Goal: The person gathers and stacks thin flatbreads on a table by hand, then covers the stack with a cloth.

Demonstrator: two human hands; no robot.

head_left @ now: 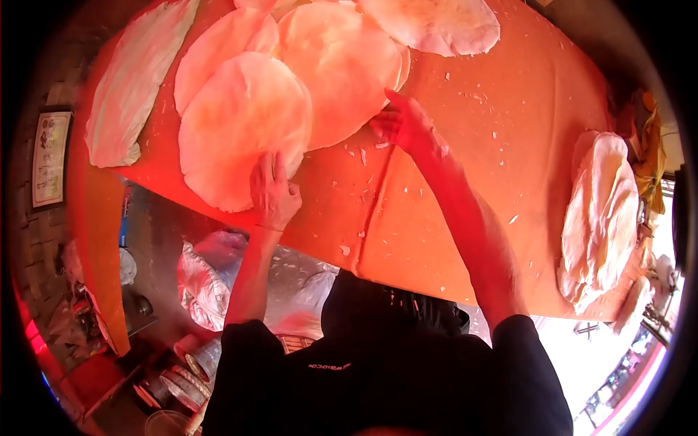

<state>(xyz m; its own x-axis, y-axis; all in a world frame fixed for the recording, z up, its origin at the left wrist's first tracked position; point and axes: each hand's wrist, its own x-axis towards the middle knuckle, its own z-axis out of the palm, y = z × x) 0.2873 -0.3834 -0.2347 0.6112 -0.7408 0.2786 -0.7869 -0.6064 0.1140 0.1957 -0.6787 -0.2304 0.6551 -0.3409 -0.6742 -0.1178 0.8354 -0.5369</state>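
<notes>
Several round flatbreads lie overlapping on an orange-covered table (465, 203). My left hand (275, 192) is on the lower edge of the nearest flatbread (240, 131), with two fingers stretched out over its surface. My right hand (402, 123) is at the lower right edge of the flatbread behind it (334, 65), fingers spread and partly turned away; nothing shows between them. Another flatbread (436, 25) lies beyond, at the top of the view.
A long pile of folded flatbreads (600, 218) lies at the table's right end, and another long one (138, 80) at the left. Crumbs dot the cloth. Under the table's near edge are plastic bags (203, 287) and stacked round containers (185, 385).
</notes>
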